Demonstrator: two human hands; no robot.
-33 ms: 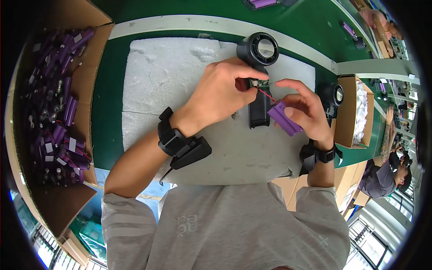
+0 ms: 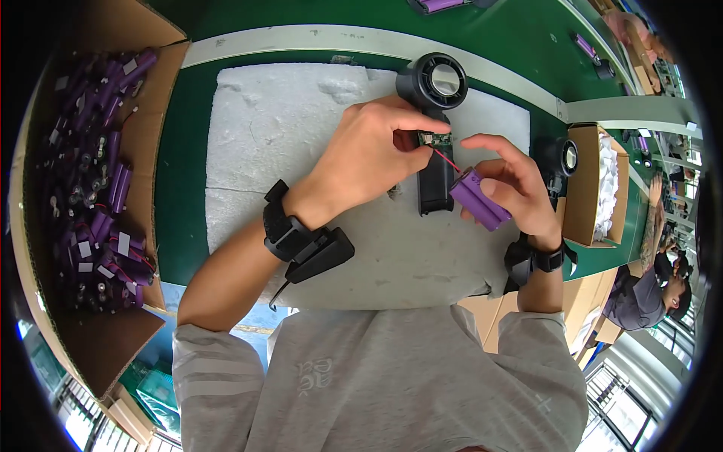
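A black handheld fan lies on a white foam sheet, its round head away from me and its hollow handle toward me. My left hand pinches a small green circuit board between thumb and forefinger over the upper part of the handle. Red wire runs from the board to a purple battery pack. That pack is gripped in my right hand, just right of the handle, with the forefinger raised off it. Black straps circle both my wrists.
At the left stands a cardboard box full of purple battery packs. Another black fan lies right of the foam, beside a small carton with white pieces. A pale rail crosses the green table. Another person sits far right.
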